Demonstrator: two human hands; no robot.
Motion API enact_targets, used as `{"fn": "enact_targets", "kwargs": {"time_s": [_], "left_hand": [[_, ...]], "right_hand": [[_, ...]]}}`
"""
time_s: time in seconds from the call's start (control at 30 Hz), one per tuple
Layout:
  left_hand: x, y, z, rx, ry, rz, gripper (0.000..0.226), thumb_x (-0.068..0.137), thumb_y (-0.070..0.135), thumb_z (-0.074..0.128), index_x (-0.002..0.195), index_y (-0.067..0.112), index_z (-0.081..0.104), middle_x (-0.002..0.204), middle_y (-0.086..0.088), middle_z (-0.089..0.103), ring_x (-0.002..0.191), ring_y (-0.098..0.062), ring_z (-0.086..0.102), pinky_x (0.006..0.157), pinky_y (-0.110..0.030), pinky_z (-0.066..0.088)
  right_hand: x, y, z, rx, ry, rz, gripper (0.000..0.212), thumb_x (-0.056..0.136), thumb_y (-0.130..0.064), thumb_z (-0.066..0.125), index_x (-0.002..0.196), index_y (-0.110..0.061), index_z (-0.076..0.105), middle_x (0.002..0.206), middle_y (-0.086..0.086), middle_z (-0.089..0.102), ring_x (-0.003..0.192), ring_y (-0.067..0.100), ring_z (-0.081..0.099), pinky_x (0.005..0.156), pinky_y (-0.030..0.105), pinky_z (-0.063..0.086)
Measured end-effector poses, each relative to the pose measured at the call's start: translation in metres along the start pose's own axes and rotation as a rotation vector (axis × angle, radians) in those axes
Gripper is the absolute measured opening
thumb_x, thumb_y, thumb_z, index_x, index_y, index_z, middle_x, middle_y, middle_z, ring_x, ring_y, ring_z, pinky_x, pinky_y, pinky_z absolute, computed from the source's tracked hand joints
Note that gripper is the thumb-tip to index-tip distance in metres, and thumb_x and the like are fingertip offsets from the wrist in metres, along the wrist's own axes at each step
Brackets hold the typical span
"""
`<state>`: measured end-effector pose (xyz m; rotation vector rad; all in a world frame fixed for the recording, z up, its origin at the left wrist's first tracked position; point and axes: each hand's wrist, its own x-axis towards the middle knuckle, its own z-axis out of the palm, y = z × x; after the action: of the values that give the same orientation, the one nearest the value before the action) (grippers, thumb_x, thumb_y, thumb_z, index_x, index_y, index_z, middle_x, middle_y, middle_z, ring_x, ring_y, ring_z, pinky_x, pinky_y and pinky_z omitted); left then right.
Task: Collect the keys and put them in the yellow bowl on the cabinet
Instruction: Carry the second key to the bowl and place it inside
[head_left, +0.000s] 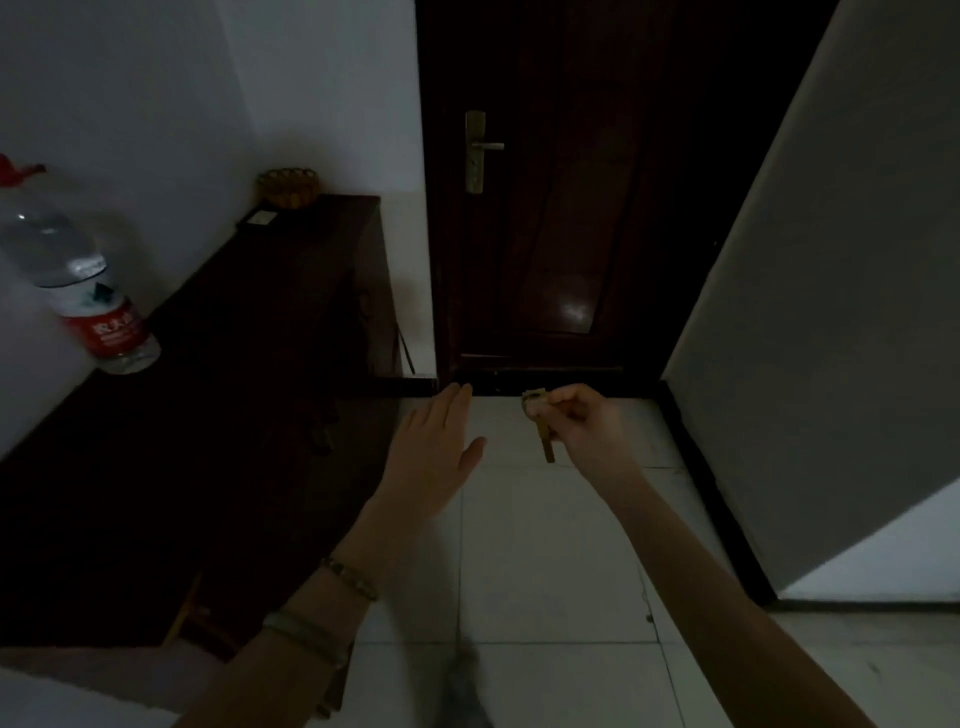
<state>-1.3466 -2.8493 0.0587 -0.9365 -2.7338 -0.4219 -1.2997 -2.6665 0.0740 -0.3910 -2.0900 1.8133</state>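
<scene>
My right hand (582, 426) pinches brass keys (540, 423) that hang down from its fingers, above the tiled floor in front of the door. Just to the left, my left hand (434, 457) is held out flat and empty, fingers together, beside the cabinet's edge. The yellow bowl (289, 188) stands at the far end of the dark wooden cabinet (249, 374), against the white wall, well beyond both hands.
A large water bottle (78, 275) with a red label stands on the cabinet's near left. A small pale card (261, 219) lies in front of the bowl. A dark door (571, 208) with a metal handle (480, 148) is ahead; a grey wall is on the right.
</scene>
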Motion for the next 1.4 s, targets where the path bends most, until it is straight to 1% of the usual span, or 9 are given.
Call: {"fn": "enact_targets", "kwargs": {"time_s": [0.2,0.33,0.5,0.63,0.73,0.9,1.1,1.23,1.4], "left_hand": [[0.075,-0.023,0.02,0.014,0.011,-0.069,0.061,0.094,0.039,0.042,0.142,0.009,0.021,0.15,-0.013,0.029,0.133,-0.028,0.032,0.106,-0.04,0.028],[0.138,-0.047,0.031,-0.043,0.038,-0.104,0.059,0.093,0.031,0.046,0.142,0.007,0.023,0.149,-0.015,0.029,0.133,-0.03,0.032,0.106,-0.043,0.028],[0.216,-0.084,0.04,-0.05,0.071,-0.118,0.058,0.092,0.03,0.052,0.139,0.003,0.031,0.144,-0.019,0.037,0.128,-0.033,0.039,0.103,-0.042,0.034],[0.273,-0.12,0.051,-0.008,0.046,-0.15,0.059,0.094,0.039,0.045,0.141,0.008,0.026,0.146,-0.013,0.035,0.13,-0.028,0.037,0.104,-0.039,0.033],[0.307,-0.143,0.058,-0.04,0.039,-0.176,0.058,0.093,0.037,0.047,0.139,0.006,0.03,0.141,-0.016,0.042,0.123,-0.03,0.044,0.098,-0.041,0.04],[0.347,-0.183,0.069,-0.189,0.082,-0.255,0.058,0.091,0.034,0.052,0.139,0.009,0.031,0.136,-0.014,0.047,0.12,-0.028,0.046,0.098,-0.039,0.042],[0.408,-0.241,0.086,-0.092,0.126,-0.358,0.057,0.09,0.035,0.055,0.136,0.009,0.035,0.133,-0.014,0.051,0.114,-0.03,0.051,0.093,-0.039,0.044],[0.458,-0.275,0.091,-0.04,0.137,-0.47,0.058,0.091,0.036,0.053,0.138,0.01,0.032,0.137,-0.013,0.048,0.117,-0.029,0.049,0.095,-0.039,0.043],[0.518,-0.314,0.091,0.001,0.18,-0.591,0.058,0.09,0.038,0.052,0.139,0.013,0.031,0.136,-0.011,0.048,0.117,-0.024,0.049,0.094,-0.036,0.044]], "right_hand": [[0.086,0.007,0.015,-0.026,-0.041,0.013,0.011,0.077,-0.014,0.071,0.076,-0.012,0.061,0.075,0.01,0.067,0.072,0.023,0.064,0.073,0.043,0.055],[0.16,0.008,0.029,-0.032,-0.065,-0.008,0.009,0.079,-0.009,0.069,0.079,-0.009,0.06,0.073,0.012,0.064,0.073,0.027,0.063,0.075,0.045,0.054],[0.25,0.0,0.054,-0.031,-0.108,-0.024,0.014,0.08,-0.01,0.068,0.087,0.0,0.06,0.074,0.009,0.062,0.074,0.023,0.063,0.066,0.031,0.055],[0.313,-0.001,0.072,-0.025,-0.135,-0.017,0.009,0.08,-0.014,0.069,0.082,-0.01,0.061,0.08,0.009,0.064,0.08,0.025,0.064,0.072,0.04,0.055],[0.356,0.002,0.083,-0.038,-0.163,-0.019,0.011,0.078,-0.016,0.071,0.076,-0.018,0.06,0.079,0.008,0.065,0.079,0.023,0.064,0.071,0.038,0.055],[0.424,0.012,0.106,-0.012,-0.23,-0.015,0.013,0.078,-0.019,0.071,0.074,-0.024,0.06,0.077,-0.001,0.064,0.074,0.013,0.063,0.056,0.017,0.053],[0.518,0.026,0.149,0.025,-0.351,0.013,0.011,0.078,-0.018,0.072,0.08,-0.015,0.062,0.078,-0.001,0.063,0.075,0.012,0.062,0.066,0.027,0.053],[0.594,0.027,0.178,0.036,-0.455,0.008,0.014,0.077,-0.019,0.072,0.083,-0.01,0.063,0.079,-0.001,0.064,0.071,0.007,0.062,0.065,0.021,0.053],[0.68,0.019,0.217,0.048,-0.586,-0.026,0.01,0.077,-0.017,0.072,0.076,-0.017,0.062,0.075,-0.001,0.065,0.061,-0.004,0.062,0.055,0.013,0.05]]}}
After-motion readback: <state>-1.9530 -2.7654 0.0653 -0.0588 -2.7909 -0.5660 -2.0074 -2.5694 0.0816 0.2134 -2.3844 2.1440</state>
